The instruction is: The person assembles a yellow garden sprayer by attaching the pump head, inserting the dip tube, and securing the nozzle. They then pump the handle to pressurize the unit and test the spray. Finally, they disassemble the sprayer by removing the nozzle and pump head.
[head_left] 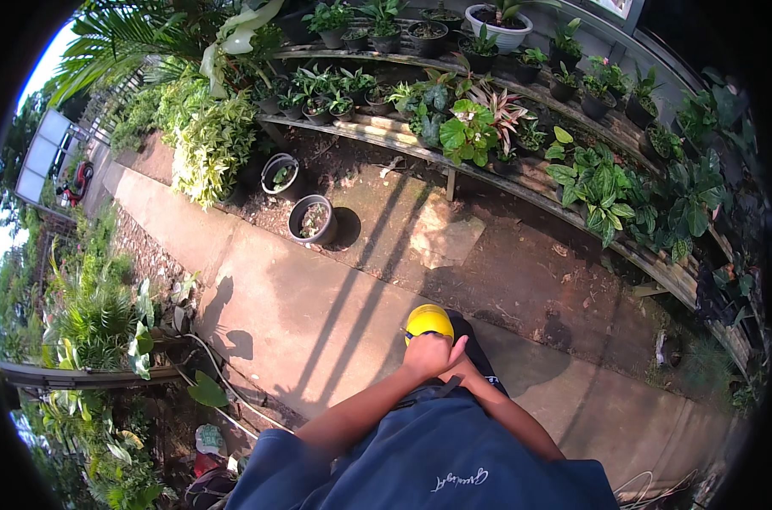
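Observation:
A yellow rounded container (pixel 429 321) with a smooth, shiny top is held low in front of my body. My left hand (pixel 426 354) is closed at its near side, knuckles up. Pressed against it from the right is my right hand (pixel 459 367); its fingers are mostly covered by the left hand, and a thumb sticks up between the two. What the right hand grips is hidden. A small dark part shows at the container's left edge. Below the hands, a dark strap (pixel 448 387) lies against my blue shirt.
Two dark pots (pixel 310 220) with small plants stand beside the concrete path (pixel 258 272). Long wooden shelves (pixel 377 129) full of potted plants curve across the far side and right. A pale hose (pixel 224 374) lies at the left, near dense greenery and a rail (pixel 80 376).

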